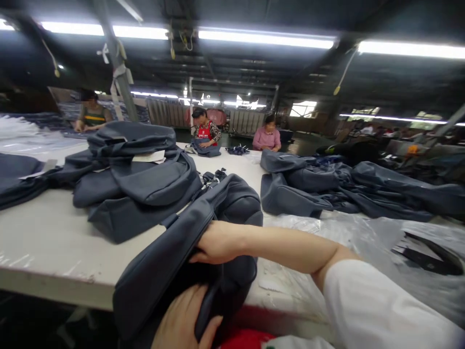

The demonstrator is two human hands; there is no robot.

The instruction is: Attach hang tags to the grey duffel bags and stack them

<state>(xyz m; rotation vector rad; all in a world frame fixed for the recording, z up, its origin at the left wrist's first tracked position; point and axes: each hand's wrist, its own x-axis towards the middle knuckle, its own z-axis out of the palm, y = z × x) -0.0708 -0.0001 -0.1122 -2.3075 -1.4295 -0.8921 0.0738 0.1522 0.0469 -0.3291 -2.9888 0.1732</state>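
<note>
A dark blue-grey backpack (163,257) stands half upright at the table's front edge, its main opening facing me. My left hand (181,317) grips the lower edge of that opening, with the fingers inside and the thumb outside. Through the upper part of the opening reaches my right hand (216,242). Its thumb side shows, but the fingers are hidden inside the bag, so whether they hold anything cannot be seen.
On the white table (47,237), a pile of similar bags (145,179) lies left and another heap (308,184) lies right. Clear plastic sheeting (348,237) and a black item (428,254) are at the right. Several people, one in a red apron (204,132), work beyond.
</note>
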